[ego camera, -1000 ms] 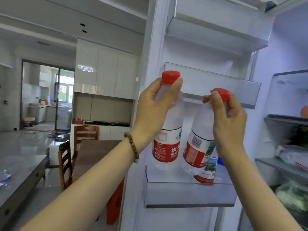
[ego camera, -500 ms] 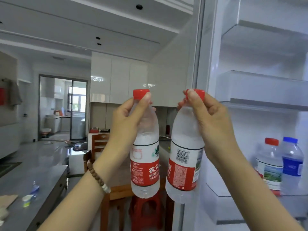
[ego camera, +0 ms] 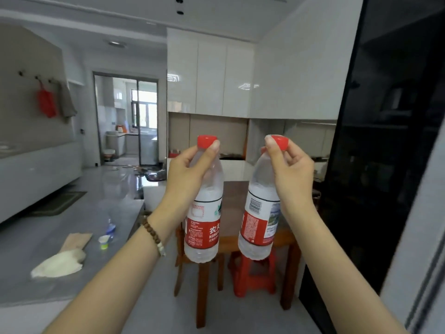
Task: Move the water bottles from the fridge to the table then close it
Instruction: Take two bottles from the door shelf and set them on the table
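Observation:
My left hand [ego camera: 186, 174] grips the neck of a clear water bottle [ego camera: 204, 225] with a red cap and red label. My right hand [ego camera: 290, 172] pinches the red cap and neck of a second water bottle [ego camera: 258, 227] of the same kind. Both bottles hang upright in the air, side by side, in front of me. Behind and below them stands a brown wooden table [ego camera: 234, 191]. The black outer face of the open fridge door [ego camera: 385, 165] fills the right side; the fridge inside is out of view.
A wooden chair [ego camera: 202, 285] and a red plastic stool [ego camera: 255, 273] stand at the table's near side. On the left, a grey counter [ego camera: 72, 213] holds a small bottle, a yoghurt cup and a white cloth. A doorway opens at the back.
I have turned left, away from the fridge shelves, which have left the view. Both bottles have come out of the door shelf and now hang before the table.

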The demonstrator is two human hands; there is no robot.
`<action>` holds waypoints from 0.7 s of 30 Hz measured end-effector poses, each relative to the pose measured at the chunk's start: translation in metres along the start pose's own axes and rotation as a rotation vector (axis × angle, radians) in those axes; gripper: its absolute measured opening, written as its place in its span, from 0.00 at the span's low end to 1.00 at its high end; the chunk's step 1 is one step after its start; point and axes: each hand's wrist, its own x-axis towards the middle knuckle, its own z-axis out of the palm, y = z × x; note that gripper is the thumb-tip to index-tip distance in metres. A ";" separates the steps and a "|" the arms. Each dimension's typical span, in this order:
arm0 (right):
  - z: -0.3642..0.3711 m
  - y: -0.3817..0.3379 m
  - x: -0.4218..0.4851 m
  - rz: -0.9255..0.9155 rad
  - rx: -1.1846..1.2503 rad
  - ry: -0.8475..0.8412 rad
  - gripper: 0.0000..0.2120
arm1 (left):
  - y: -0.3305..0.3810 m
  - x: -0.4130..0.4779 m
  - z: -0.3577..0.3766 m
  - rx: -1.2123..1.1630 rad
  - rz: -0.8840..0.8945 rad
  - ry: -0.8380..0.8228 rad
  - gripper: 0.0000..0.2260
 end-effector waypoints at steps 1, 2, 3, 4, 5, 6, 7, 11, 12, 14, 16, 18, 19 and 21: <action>0.009 0.017 0.005 0.015 0.004 -0.003 0.13 | -0.016 0.009 -0.005 0.008 -0.014 0.012 0.13; 0.018 0.034 0.011 0.024 0.002 -0.008 0.13 | -0.033 0.018 -0.008 0.015 -0.023 0.021 0.12; 0.026 0.052 0.018 0.032 0.002 -0.016 0.12 | -0.049 0.029 -0.010 0.020 -0.030 0.029 0.11; 0.034 0.071 0.027 0.043 0.005 -0.022 0.12 | -0.067 0.041 -0.012 0.025 -0.038 0.035 0.10; 0.041 0.091 0.037 0.056 0.012 -0.030 0.12 | -0.085 0.053 -0.012 0.029 -0.041 0.040 0.10; 0.049 0.111 0.047 0.066 0.018 -0.037 0.12 | -0.103 0.066 -0.012 0.033 -0.039 0.042 0.10; 0.055 0.133 0.059 0.076 0.022 -0.043 0.14 | -0.123 0.080 -0.011 0.037 -0.037 0.043 0.12; 0.079 0.223 0.110 0.132 0.016 -0.072 0.17 | -0.200 0.147 0.000 0.053 -0.057 0.033 0.17; 0.085 0.245 0.124 0.144 0.017 -0.092 0.17 | -0.218 0.165 0.003 0.055 -0.061 0.031 0.17; 0.097 0.287 0.150 0.147 0.025 -0.143 0.12 | -0.255 0.198 0.009 0.065 -0.064 0.047 0.16; 0.107 0.326 0.174 0.140 0.026 -0.175 0.09 | -0.289 0.230 0.014 0.089 -0.074 0.072 0.14; 0.113 0.368 0.195 0.170 0.035 -0.178 0.10 | -0.324 0.258 0.021 0.107 -0.099 0.073 0.12; 0.116 0.391 0.206 0.190 0.041 -0.181 0.11 | -0.343 0.272 0.024 0.104 -0.109 0.069 0.11; 0.120 0.437 0.224 0.238 0.037 -0.194 0.12 | -0.383 0.298 0.030 0.102 -0.129 0.075 0.10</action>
